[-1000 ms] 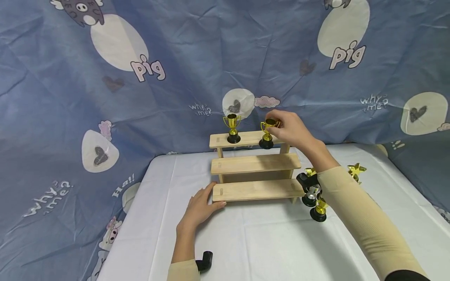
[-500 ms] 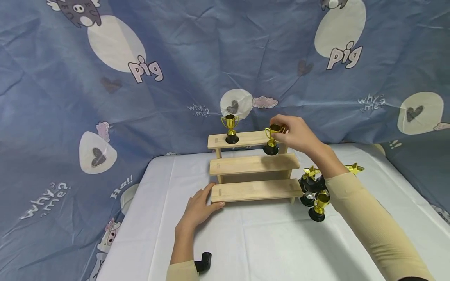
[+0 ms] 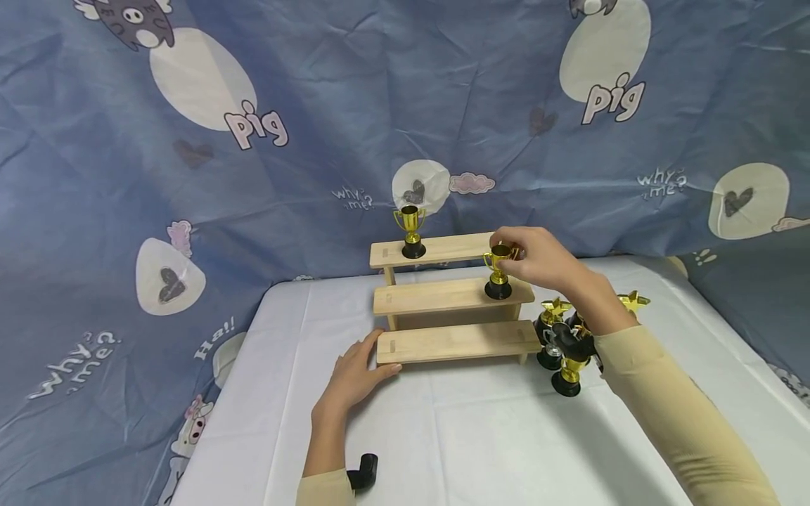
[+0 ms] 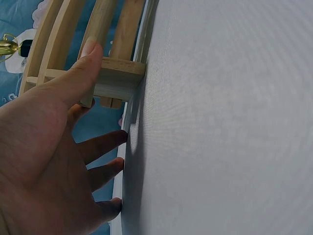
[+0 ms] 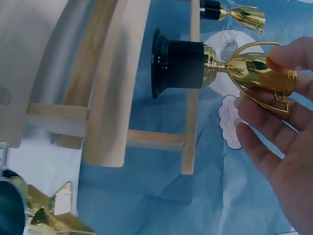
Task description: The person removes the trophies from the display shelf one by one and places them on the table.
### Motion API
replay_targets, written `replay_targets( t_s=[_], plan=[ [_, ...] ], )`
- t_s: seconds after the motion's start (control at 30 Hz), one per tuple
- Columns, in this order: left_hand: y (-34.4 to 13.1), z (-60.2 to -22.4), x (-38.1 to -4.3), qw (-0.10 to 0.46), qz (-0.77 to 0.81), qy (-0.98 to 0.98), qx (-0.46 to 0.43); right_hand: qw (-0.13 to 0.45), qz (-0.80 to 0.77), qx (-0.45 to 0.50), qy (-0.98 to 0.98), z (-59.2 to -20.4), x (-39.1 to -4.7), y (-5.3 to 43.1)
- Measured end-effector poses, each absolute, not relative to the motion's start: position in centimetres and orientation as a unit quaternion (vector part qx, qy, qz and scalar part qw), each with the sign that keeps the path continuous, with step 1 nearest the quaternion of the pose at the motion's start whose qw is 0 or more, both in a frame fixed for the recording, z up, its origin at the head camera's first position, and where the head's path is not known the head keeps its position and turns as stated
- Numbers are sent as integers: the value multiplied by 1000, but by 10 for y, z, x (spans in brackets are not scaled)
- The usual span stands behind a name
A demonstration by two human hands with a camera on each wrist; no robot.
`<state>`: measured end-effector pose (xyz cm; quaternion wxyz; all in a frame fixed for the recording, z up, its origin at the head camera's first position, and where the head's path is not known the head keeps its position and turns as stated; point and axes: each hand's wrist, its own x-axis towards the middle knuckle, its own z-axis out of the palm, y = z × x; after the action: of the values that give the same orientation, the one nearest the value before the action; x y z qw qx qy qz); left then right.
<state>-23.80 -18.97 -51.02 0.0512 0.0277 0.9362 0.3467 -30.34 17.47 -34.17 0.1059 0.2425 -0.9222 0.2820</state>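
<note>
My right hand (image 3: 538, 263) pinches a small gold trophy cup (image 3: 500, 266) by its bowl, thumb on one side and fingers on the other. In the right wrist view, the black base (image 5: 181, 66) of this cup hangs just off the middle step of a wooden three-step display stand (image 3: 455, 294). Another gold trophy cup (image 3: 413, 228) stands upright on the top step, toward its left end. My left hand (image 3: 351, 372) holds the left end of the bottom step; in the left wrist view its thumb (image 4: 88, 61) lies against the wood and the other fingers spread beyond.
Several trophies stand on the white table (image 3: 481, 436) right of the stand, partly behind the right wrist's black camera (image 3: 572, 344). Among them are a gold cup (image 3: 569, 376) and a star-topped trophy (image 3: 557, 309). A blue printed cloth (image 3: 304, 105) hangs behind.
My right hand has carried the gold trophy cup from the top step down and forward to above the middle step's right end. My left hand stays at the stand.
</note>
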Motion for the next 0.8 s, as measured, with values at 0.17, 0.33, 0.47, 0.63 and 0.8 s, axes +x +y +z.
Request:
replay_targets(
  t_s=[0.17, 0.33, 0.47, 0.63, 0.8],
  plan=[
    [-189, -510, -238, 52, 347, 936, 28, 99, 282, 245, -922, -350, -298, 178],
    [-188, -508, -237, 53, 350, 935, 28, 96, 302, 244, -916, -353, -292, 181],
    [-187, -507, -236, 53, 349, 935, 27, 97, 301, 247, -916, -356, -289, 187],
    [-188, -506, -236, 55, 352, 934, 25, 101, 296, 248, -917, -361, -285, 196],
    [-189, -507, -237, 54, 349, 935, 28, 109, 293, 244, -918, -365, -280, 205]
  ],
)
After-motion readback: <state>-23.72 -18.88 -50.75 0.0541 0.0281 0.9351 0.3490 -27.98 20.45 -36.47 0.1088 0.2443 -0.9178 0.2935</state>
